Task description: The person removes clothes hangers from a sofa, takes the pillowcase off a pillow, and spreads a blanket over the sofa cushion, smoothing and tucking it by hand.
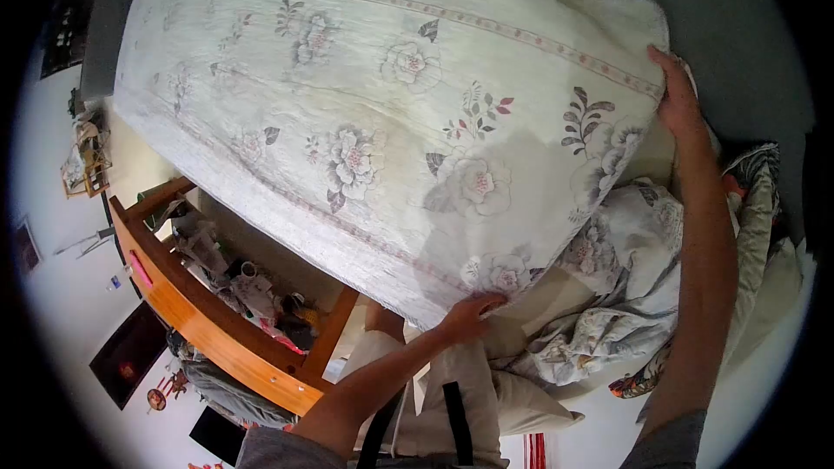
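A quilted white bed cover (365,95) with grey and pink flower prints and striped borders spreads across the view. My left hand (471,317) is closed on its near edge, close to a corner, with the fingers partly hidden under the fabric. At the far corner on the right, my right hand (679,94) grips the same edge, its thumb showing on top. Between both hands the edge runs fairly straight. Just beyond it lies a bunched floral cloth (630,252) on the beige bed surface (556,300).
A wooden drawer-like frame (200,321) stands at the left, with assorted small items (252,287) inside. Pillows (769,295) and a patterned fabric (643,378) lie at the right. A grey surface (721,26) borders the bed at the top right.
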Demonstrator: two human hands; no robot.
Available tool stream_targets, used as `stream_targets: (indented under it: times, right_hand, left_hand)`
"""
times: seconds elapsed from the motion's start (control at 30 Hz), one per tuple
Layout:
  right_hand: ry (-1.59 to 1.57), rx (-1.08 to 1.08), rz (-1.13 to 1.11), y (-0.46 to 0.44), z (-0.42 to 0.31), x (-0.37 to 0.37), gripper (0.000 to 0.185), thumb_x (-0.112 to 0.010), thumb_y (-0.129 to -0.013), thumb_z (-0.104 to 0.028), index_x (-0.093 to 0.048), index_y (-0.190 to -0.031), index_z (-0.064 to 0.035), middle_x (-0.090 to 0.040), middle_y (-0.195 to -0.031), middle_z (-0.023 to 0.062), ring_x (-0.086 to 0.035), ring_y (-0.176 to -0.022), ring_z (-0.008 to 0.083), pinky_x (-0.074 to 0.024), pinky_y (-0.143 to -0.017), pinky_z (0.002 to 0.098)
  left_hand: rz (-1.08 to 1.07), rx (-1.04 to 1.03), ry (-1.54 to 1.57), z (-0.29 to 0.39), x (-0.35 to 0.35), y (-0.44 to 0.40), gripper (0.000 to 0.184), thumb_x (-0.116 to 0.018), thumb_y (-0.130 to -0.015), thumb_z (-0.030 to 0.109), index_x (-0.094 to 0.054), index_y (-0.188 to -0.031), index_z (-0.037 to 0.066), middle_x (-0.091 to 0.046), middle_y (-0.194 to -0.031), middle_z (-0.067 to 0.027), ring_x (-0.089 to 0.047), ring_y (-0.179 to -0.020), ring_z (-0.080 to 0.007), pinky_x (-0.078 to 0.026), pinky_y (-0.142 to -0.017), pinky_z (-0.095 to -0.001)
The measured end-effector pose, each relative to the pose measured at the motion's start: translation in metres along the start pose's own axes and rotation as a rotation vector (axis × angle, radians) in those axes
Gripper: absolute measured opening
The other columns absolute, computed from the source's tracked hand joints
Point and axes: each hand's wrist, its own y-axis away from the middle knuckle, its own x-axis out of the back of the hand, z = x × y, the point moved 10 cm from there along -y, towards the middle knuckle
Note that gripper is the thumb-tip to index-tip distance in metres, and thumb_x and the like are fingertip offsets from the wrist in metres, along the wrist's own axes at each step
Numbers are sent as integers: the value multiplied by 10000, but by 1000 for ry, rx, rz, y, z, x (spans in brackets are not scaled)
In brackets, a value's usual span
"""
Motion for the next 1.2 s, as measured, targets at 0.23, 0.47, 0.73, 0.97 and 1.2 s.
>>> stream_targets:
  times: [0.23,0.47,0.73,0.97,1.2]
  right_hand:
    - [1321,381,-132,-46,-4,30,557,-578,-900,-347,-431,-1293,19,-460,-1333,128,-470,-1187,239,-400,-988,362]
    - [318,229,393,-20,-45,15,540,-569,-920,-358,-475,-1295,19,-542,-1255,173,-540,-1094,282,-399,-961,362]
    - [451,408,629,-71,8,79,420,-529,-938,-289,-543,-1216,26,-589,-1170,190,-566,-1048,276,-412,-922,350]
    - [790,631,741,-98,63,97,421,-506,-943,-239,-473,-1257,40,-547,-1195,206,-553,-1055,282,-414,-936,350]
    - [1265,787,378,74,185,-2,508,-526,-894,-180,-392,-1338,27,-371,-1347,260,-334,-1280,402,-243,-1050,537]
  left_hand:
    - [21,0,-86,-11,3,-1,591,-627,-739,44,-483,-1307,118,-510,-1302,-134,-496,-1192,-308,-412,-995,-373]
    - [-7,46,-43,5,1,9,587,-602,-724,54,-478,-1295,111,-534,-1266,-148,-501,-1172,-334,-423,-973,-408]
    - [-38,118,-184,-27,0,-29,591,-532,-764,73,-423,-1340,152,-559,-1201,-201,-563,-1053,-382,-468,-888,-465]
    - [-96,245,-319,-48,-7,-48,546,-593,-749,143,-466,-1278,96,-589,-1100,-211,-613,-938,-361,-495,-818,-474]
    - [472,-524,-573,68,85,-34,512,-708,-698,286,-587,-1177,149,-556,-1210,-102,-505,-1122,-312,-398,-904,-511]
